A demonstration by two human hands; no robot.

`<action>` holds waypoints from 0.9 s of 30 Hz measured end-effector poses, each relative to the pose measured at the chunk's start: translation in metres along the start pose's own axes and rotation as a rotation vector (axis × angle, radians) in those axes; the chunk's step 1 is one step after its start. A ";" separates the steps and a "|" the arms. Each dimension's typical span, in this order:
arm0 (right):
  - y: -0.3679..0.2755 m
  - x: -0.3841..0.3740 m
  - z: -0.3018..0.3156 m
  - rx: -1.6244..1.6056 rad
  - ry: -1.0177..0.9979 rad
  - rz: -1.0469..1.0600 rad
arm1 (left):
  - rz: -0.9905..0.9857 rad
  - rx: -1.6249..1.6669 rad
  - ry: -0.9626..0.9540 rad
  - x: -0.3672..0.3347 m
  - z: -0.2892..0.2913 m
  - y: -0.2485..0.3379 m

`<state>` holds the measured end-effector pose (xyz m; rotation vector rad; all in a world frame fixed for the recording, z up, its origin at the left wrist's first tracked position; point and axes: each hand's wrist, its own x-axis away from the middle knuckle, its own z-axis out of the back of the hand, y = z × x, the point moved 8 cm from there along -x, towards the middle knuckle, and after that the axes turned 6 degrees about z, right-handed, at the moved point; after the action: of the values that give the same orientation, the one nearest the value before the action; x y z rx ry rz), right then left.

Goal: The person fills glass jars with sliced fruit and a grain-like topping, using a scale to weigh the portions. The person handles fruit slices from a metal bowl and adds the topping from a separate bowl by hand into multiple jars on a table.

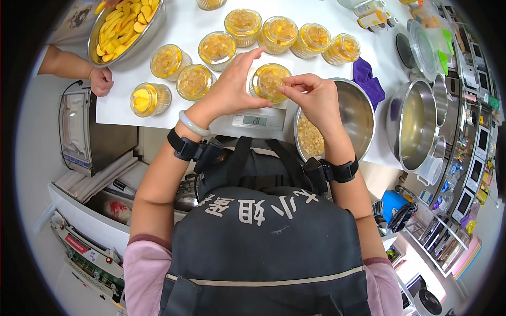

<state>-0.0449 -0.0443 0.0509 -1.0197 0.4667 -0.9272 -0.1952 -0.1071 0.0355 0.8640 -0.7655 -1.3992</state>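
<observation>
A ribbed glass jar (pixel 270 82) filled with yellow pieces and topped with translucent amber chunks stands on a digital kitchen scale (pixel 257 121) with a lit display. My left hand (pixel 232 87) curves around the jar's left side, thumb and fingers spread apart, the thumb close against its near side. Thumb and fingertips of my right hand (pixel 313 95) are pinched together at the jar's right rim; whatever they hold is too small to make out. Below the right hand, a steel bowl (pixel 361 113) contains similar translucent chunks (pixel 310 138).
Several filled jars (pixel 217 48) stand beyond and left of the scale; one jar (pixel 149 100) shows only yellow pieces on top. A bowl of yellow slices (pixel 124 29) sits far left, beside another person's hand (pixel 101 80). On the right are a purple cloth (pixel 367 79) and a liquid-filled steel bowl (pixel 414 124).
</observation>
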 end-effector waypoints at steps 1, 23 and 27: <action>0.002 0.001 0.000 -0.005 -0.001 -0.016 | 0.002 0.001 0.002 0.000 0.000 -0.001; 0.000 0.004 -0.007 -0.003 0.004 0.037 | -0.028 -0.075 -0.069 -0.013 -0.031 0.003; 0.012 0.005 -0.010 -0.048 0.009 0.013 | -0.022 -0.131 -0.061 -0.016 -0.036 0.008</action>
<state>-0.0443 -0.0509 0.0363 -1.0551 0.5049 -0.9131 -0.1612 -0.0889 0.0253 0.7330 -0.7034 -1.4838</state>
